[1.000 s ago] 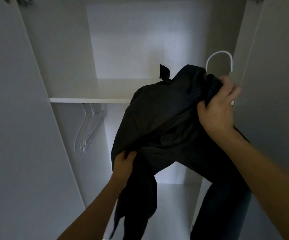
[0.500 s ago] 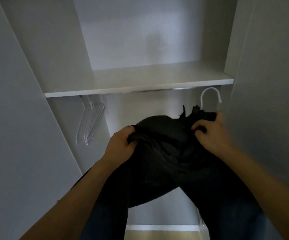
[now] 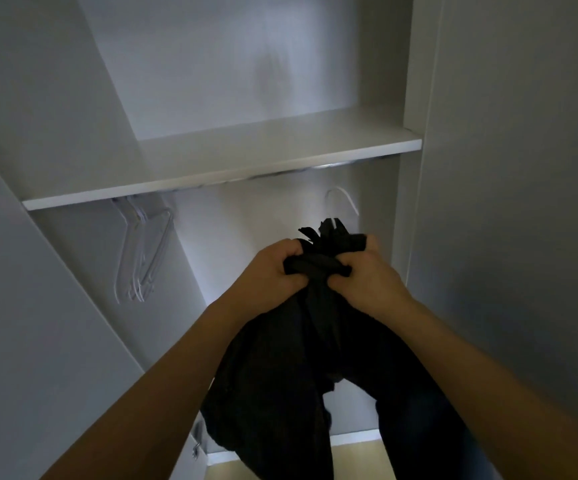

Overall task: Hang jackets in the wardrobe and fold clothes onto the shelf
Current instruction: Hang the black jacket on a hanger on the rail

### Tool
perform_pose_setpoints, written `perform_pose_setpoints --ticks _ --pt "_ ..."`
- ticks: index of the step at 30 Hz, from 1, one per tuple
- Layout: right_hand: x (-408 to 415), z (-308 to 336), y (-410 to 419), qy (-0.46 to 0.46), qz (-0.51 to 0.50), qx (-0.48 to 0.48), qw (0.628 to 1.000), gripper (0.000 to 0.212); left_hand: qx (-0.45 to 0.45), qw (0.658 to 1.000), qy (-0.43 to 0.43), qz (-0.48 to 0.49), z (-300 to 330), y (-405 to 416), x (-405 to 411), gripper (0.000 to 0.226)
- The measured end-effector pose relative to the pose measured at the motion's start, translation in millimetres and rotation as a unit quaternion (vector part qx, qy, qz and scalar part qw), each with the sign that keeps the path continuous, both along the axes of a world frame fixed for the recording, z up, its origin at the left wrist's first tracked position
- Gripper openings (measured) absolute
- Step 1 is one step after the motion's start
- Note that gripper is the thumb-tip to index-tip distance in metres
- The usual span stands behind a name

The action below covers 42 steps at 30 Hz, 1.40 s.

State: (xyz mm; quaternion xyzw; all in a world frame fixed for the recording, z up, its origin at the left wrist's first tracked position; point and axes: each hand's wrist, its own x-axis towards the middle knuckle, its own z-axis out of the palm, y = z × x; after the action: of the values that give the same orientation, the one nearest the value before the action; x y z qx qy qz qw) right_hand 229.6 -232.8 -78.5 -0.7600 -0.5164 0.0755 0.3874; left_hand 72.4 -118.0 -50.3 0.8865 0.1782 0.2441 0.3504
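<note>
Both hands' grip point(image 3: 318, 268) bunches black jacket point(image 3: 280, 375), hanging lengthwise downward.

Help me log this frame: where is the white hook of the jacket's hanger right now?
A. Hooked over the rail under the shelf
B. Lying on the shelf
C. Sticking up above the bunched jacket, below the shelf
C: the white hanger hook pokes up from the black jacket, gripped by the left hand and right hand, below the shelf.
</note>
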Motion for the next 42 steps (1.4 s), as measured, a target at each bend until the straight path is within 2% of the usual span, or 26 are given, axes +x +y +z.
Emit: perform_pose_setpoints --ticks 3,5,9,11,13,15,17,20,22,24,25,26,28,30,32,35,38,40,42 --pt "11 1 6 0.125 -0.065 0.072 0.987 0.020 -0.015 0.997 0.079 -0.005 -24 5 -11 0.010" --pt "14 -3 6 0.188 -0.102 0.101 0.972 0.024 -0.021 0.991 0.132 0.009 -53 4 -22 0.029" --pt "19 -13 3 0.244 -0.141 0.127 0.951 0.022 -0.076 0.962 0.244 0.092 -102 11 -48 0.033" --pt "24 -18 -4 0.229 -0.143 0.107 0.957 0.016 -0.069 0.959 0.240 0.134 -111 19 -57 0.026" --pt "33 -22 -12 0.203 -0.119 0.046 0.971 0.014 0.010 0.967 0.188 0.171 -105 26 -56 0.023" --pt "42 -24 -20 0.212 -0.107 -0.012 0.971 0.015 0.105 0.968 0.143 0.175 -88 33 -50 0.034" --pt "47 -26 -28 0.235 -0.119 -0.029 0.964 0.033 0.233 0.956 0.127 0.122 -61 39 -41 0.042" --pt "44 -31 -30 0.232 -0.133 0.011 0.963 0.055 0.441 0.885 0.146 0.017 -17 38 -28 0.036" --pt "37 -33 -24 0.235 -0.113 0.051 0.964 0.044 0.535 0.830 0.153 -0.043 4 33 -19 0.031" --pt "27 -27 -16 0.249 -0.090 0.076 0.961 0.013 0.592 0.785 0.152 -0.099 16 28 -11 0.028" --pt "24 -24 -13 0.254 -0.070 0.088 0.961 0.013 0.610 0.770 0.146 -0.120 20 26 -8 0.028" --pt "23 -25 -11 0.253 -0.049 0.102 0.961 0.027 0.617 0.763 0.140 -0.131 24 24 -6 0.029" --pt "21 -28 -9 0.245 -0.021 0.111 0.963 0.053 0.603 0.778 0.118 -0.131 32 21 -5 0.033" --pt "18 -29 -11 0.213 0.010 0.085 0.973 0.068 0.549 0.823 0.084 -0.119 36 20 -7 0.031" --pt "14 -27 -17 0.178 0.049 0.046 0.982 0.078 0.476 0.872 0.045 -0.101 36 20 -10 0.035" --pt "8 -23 -21 0.172 0.110 0.013 0.979 0.085 0.406 0.912 0.034 -0.051 32 22 -14 0.032" --pt "-3 -18 -17 0.119 0.110 -0.004 0.987 0.093 0.374 0.926 0.014 -0.044 29 21 -15 0.037" --pt "-9 -14 -11 0.063 0.071 0.006 0.995 0.091 0.368 0.928 0.006 -0.054 27 17 -14 0.041" --pt "-10 -11 -5 0.050 0.062 0.020 0.997 0.087 0.363 0.931 0.001 -0.050 27 14 -14 0.038"
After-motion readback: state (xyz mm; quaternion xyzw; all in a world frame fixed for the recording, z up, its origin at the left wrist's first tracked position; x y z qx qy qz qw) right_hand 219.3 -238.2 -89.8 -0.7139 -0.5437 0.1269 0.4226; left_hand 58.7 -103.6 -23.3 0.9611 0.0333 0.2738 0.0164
